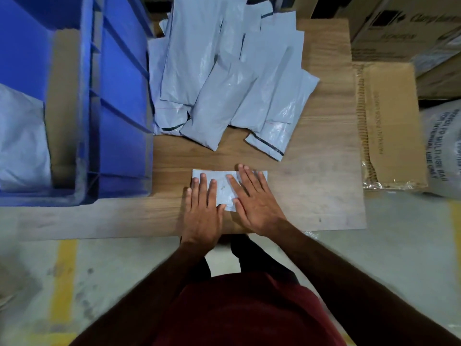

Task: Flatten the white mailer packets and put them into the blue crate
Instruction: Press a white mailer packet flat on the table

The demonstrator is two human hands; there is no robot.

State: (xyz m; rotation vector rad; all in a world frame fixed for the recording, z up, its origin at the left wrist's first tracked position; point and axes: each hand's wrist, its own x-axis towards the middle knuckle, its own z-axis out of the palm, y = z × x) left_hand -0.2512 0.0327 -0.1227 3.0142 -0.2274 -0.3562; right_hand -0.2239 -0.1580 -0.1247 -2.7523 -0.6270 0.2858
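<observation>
Left hand (203, 211) and right hand (254, 203) flat, grip fully spread, pressing white mailer packet (222, 182) onto table (311, 191)

- A wooden board (324, 191) lay flat as the work surface, its grain running side to side.
- Below it stretched a pale concrete floor (399, 258), scuffed, with a yellow painted stripe (63, 280) on the left.
- To the right of the board sat a flattened cardboard box (391, 126), clear tape crinkled along its edge.
- Behind that stood a larger cardboard carton (389, 28) with dark printed lettering, too blurred to read fully.
- At the far right edge leaned a pale woven sack (441, 148) bearing black print, partly cut off by the frame.
- The person wore a dark red shirt (239, 313).
</observation>
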